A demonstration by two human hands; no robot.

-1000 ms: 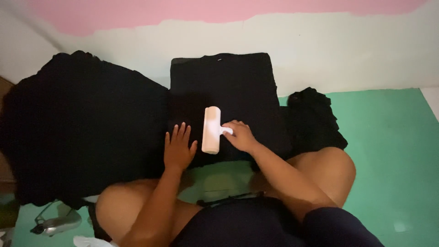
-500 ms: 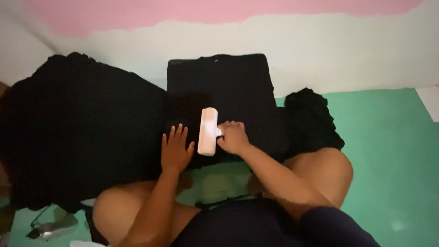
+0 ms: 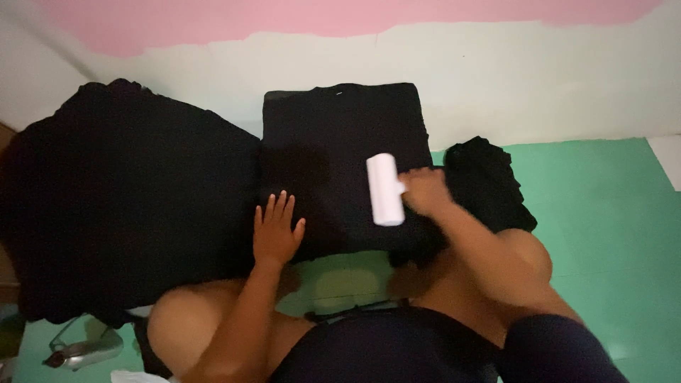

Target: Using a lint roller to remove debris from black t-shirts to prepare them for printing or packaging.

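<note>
A folded black garment point(image 3: 340, 142) lies flat on the floor in front of me, against the wall. My right hand point(image 3: 424, 191) grips the handle of a white lint roller point(image 3: 384, 189), which rests on the garment's right part. My left hand point(image 3: 275, 228) lies flat with fingers spread on the garment's lower left part, pressing it down.
A large heap of black clothes point(image 3: 120, 206) fills the left side. A smaller crumpled black garment point(image 3: 486, 183) lies to the right on the green floor point(image 3: 603, 227). A metal object point(image 3: 81, 347) sits at the lower left. My bare knees frame the lower view.
The lint roller and my right hand have moved to the right across the garment. My left hand has stayed pressed flat in nearly the same place.
</note>
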